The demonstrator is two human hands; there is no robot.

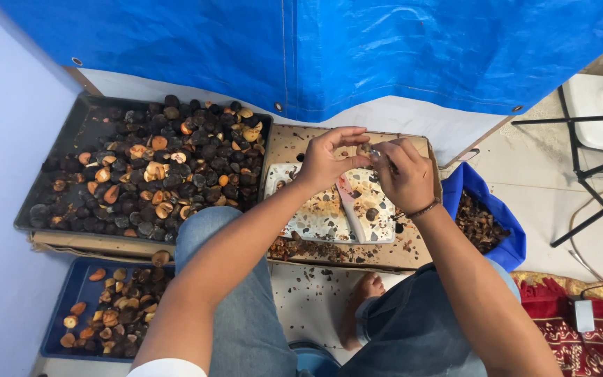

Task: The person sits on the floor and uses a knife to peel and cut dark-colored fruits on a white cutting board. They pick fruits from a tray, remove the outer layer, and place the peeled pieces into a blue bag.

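Observation:
My left hand (pixel 328 158) and my right hand (pixel 406 174) meet above a stained white cutting board (pixel 322 216) on a low wooden board (pixel 357 255). Between the fingertips of both hands sits a small dark nut (pixel 366 149). My right hand also seems to grip a small metal tool, mostly hidden by the fingers. A beaded band circles my right wrist. A dark nut half (pixel 371 213) lies on the cutting board below the hands.
A large dark tray (pixel 57 174) heaped with dark nuts and pale halves stands at the left. A blue tray (pixel 71 293) of nuts lies in front of it. A blue bag (pixel 507 230) of shell scraps sits at the right. Blue tarp hangs behind.

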